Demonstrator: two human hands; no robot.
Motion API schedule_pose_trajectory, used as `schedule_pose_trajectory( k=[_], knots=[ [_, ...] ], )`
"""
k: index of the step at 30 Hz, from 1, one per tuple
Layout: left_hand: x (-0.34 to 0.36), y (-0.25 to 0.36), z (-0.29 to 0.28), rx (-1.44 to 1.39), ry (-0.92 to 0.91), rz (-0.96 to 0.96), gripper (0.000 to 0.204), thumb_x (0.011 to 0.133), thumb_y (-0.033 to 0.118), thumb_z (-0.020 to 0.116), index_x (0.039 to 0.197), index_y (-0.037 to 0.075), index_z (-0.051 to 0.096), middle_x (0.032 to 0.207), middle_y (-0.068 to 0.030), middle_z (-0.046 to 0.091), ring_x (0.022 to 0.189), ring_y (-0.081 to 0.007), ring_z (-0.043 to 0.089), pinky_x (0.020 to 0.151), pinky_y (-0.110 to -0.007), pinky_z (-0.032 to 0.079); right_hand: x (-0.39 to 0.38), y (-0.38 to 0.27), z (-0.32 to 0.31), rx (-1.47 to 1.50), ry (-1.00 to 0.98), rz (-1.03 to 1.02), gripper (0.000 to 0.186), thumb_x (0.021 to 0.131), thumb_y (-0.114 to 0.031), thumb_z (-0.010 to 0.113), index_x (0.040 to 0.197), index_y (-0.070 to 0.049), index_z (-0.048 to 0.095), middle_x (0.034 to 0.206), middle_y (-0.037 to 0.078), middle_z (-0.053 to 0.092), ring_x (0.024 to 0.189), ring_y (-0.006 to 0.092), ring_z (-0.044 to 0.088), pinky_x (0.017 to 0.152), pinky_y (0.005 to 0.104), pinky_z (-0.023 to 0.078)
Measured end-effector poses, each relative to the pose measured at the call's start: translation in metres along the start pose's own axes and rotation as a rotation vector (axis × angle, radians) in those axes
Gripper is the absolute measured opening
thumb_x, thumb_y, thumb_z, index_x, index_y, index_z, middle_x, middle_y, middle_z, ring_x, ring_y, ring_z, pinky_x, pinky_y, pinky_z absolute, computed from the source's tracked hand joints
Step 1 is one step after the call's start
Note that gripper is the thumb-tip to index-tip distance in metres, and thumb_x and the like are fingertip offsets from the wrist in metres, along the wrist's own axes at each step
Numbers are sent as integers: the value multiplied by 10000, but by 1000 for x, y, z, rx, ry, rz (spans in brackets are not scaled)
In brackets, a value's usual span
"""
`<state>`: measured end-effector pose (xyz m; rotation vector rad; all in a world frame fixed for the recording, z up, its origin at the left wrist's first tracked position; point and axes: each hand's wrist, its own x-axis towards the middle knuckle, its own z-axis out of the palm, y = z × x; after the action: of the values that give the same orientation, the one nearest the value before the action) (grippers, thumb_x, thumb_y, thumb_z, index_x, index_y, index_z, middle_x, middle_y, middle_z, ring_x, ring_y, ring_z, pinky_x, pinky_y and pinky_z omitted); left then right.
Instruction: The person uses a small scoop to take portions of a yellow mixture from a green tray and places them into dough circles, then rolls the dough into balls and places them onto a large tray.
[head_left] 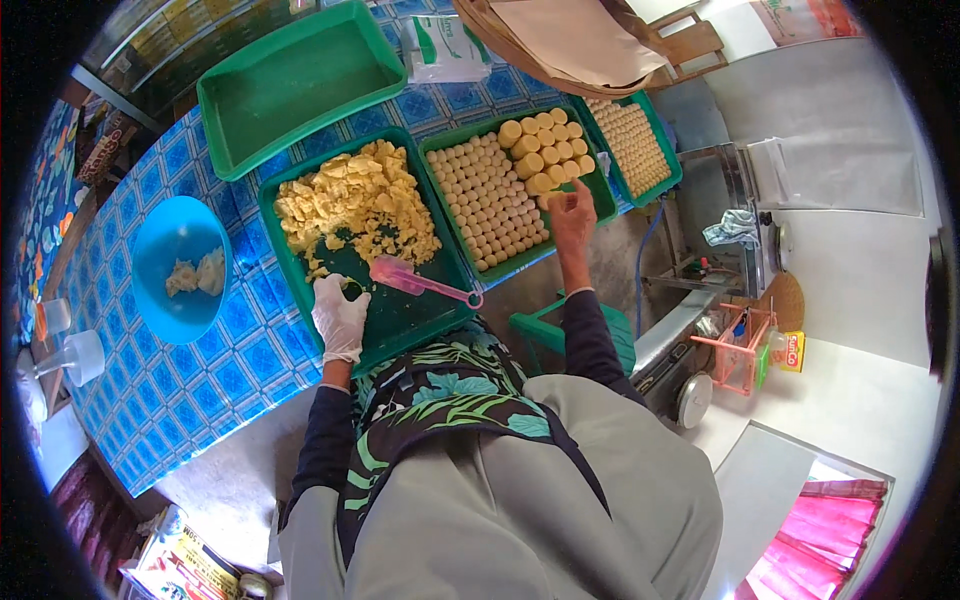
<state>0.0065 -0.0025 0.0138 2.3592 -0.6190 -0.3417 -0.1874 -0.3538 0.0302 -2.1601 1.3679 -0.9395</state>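
Note:
My left hand [338,322], in a white glove, has its fingers curled round a small round green object [351,290] at the left of a green tray [420,331] holding crumbly yellow dough [350,195]. A pink scoop [395,273] lies in that tray. My bare right hand [572,215] pinches a short pale-yellow cylinder [550,198] at the front right of the middle tray [600,205], below other such cylinders [540,145]. Rows of small pale balls [480,195] fill that tray's left part.
A blue bowl [160,270] with white lumps sits left on the patterned table [150,400]. An empty green tray [300,85], white packet [440,50] and wooden tray [560,35] stand behind; another ball-filled tray [630,145] is right. A green stool [610,340] is below, a metal appliance [720,190] right.

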Motion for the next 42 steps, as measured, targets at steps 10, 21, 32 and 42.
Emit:
schedule_pose_trajectory(
  k=[10,21,32,42],
  knots=[
    [-3,-6,6,-5,81,25,401,660,160,791,993,49,597,967,-156,554,916,-344,575,794,-409,475,8,15,12,-209,-156,-243,802,704,-47,774,1413,-29,399,1009,203,617,958,383,593,797,459,491],
    [77,28,14,-86,398,394,348,700,121,744,1011,42,611,974,-167,576,946,-360,576,798,-438,476,-7,-6,-7,-416,-119,-267,847,730,-107,795,1454,-54,359,1038,200,621,959,378,591,795,443,488],
    [91,2,22,132,-46,210,261,643,187,733,859,51,677,935,-174,591,875,-362,621,752,-450,504,-127,-132,25,-118,-684,-647,407,766,-93,710,1163,-116,623,932,140,619,879,353,589,754,444,487],
    [48,-18,21,-120,173,-33,384,605,238,857,908,67,697,900,-142,645,858,-308,636,765,-385,507,-142,-172,41,-14,-913,-375,391,823,-108,605,1200,-206,639,842,194,673,783,377,657,649,451,507]
  ],
)
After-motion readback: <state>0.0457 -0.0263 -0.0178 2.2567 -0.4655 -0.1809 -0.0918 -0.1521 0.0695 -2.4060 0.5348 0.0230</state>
